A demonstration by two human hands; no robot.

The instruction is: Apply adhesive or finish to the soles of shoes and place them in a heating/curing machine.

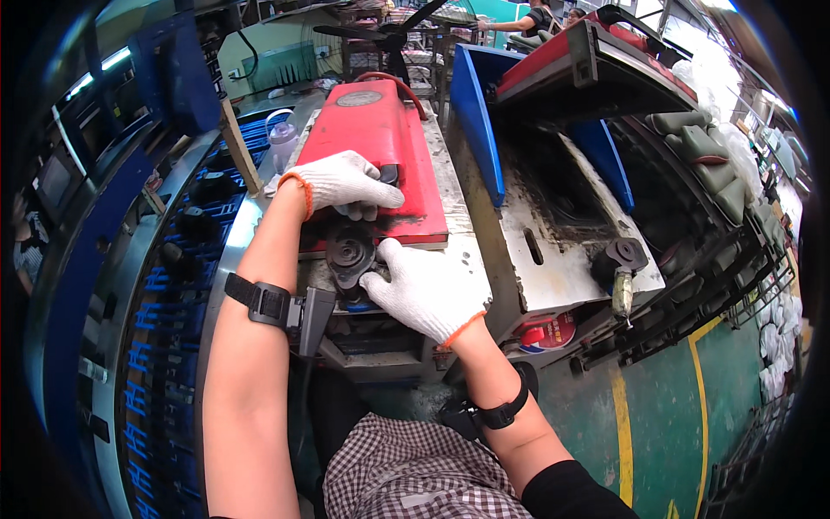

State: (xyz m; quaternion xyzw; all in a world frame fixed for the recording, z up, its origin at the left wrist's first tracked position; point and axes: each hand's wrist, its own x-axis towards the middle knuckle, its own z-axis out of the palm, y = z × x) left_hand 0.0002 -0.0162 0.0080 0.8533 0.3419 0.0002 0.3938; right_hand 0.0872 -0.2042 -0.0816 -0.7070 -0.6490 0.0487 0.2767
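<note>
A red press lid (346, 130) with a raised middle lies closed on a worn white machine bed (462, 227) in front of me. My left hand (346, 183), in a white knitted glove with an orange cuff, is closed over the black handle (390, 175) at the lid's front; the glove hides most of the handle. Just below it, a round dark metal clamp (350, 253) stands at the machine's front edge. My right hand (432, 287), gloved alike, grips the clamp's right side between thumb and finger.
To the right, a second press has its red lid (588, 65) raised between blue side panels (477, 121). A similar dark clamp (621, 258) hangs at its front. Blue racking (164, 346) runs along my left. A black fan (393, 39) and a person (536, 17) are farther back.
</note>
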